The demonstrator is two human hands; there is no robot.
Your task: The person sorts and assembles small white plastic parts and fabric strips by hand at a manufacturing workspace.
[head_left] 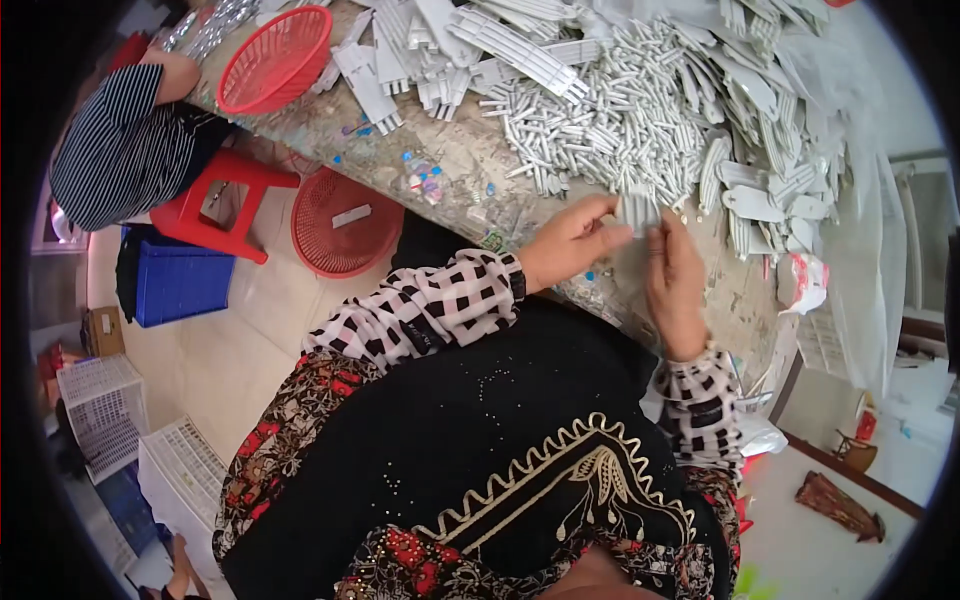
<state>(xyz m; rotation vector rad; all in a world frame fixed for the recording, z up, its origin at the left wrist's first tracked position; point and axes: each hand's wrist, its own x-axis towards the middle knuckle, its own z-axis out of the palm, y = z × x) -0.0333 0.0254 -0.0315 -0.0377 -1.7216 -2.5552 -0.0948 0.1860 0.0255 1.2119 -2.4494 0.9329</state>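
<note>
Over the table's near edge, my left hand (575, 243) pinches a small white ribbed piece (638, 211) between thumb and fingers. My right hand (676, 287) closes on the right side of the same piece, its fingertips slightly blurred. Just beyond both hands spreads a heap of short white and grey sticks (610, 125). Flat white pieces with grooved, pronged ends (525, 50) lie behind and left of the heap. More flat white pieces (755, 205) are stacked to the right of my hands.
A red basket (275, 62) stands on the worn table (450, 150) at the far left. Below the edge are another red basket (347, 222), a red stool (225, 195) and a blue crate (183, 278). Another person's striped clothing (120, 150) shows at left. Clear plastic sheeting (860, 230) hangs at right.
</note>
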